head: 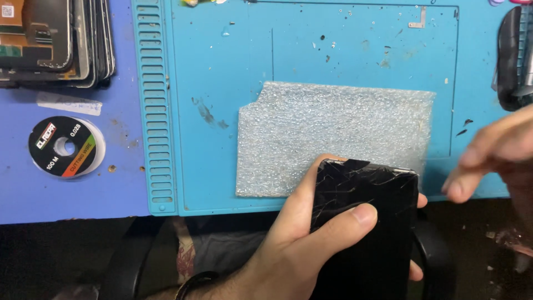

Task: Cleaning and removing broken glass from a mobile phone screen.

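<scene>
My left hand grips a black phone with a badly cracked screen, thumb across its face and fingers wrapped behind. The phone is held upright over the near edge of the blue work mat, its top overlapping a sheet of white foam padding that lies flat on the mat. My right hand hovers blurred at the right edge, fingers loosely apart and holding nothing, a little to the right of the phone.
A stack of dark phone screens sits at the top left. A round spool of wire lies on the blue table, left of the mat. A dark tool rests at the right edge. Small screws dot the mat.
</scene>
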